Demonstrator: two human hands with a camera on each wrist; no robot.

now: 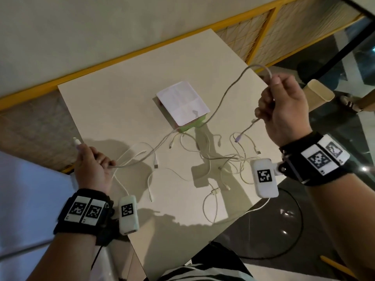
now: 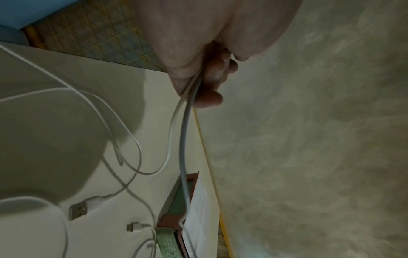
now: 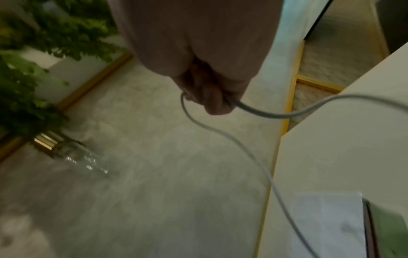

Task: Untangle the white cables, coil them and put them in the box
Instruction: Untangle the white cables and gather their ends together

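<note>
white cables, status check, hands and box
Left hand and right hand both grip one white cable, lifted over the box. Tangled cables on table. Nothing coiled yet.

The white cables [image 1: 221,159] strewn at the centre of the head view look like smooth, matt plastic, and the USB plug [image 2: 77,210] at the lower left of the left wrist view ends in a dull metal shell. The table [image 1: 113,110] beneath them has a smooth, matt, cream top. The box [image 1: 183,126] at mid-frame seems to be cardboard, under a matt sheet of printed paper [image 1: 182,102], and the wristbands [image 1: 85,211] look like black cloth.
</note>
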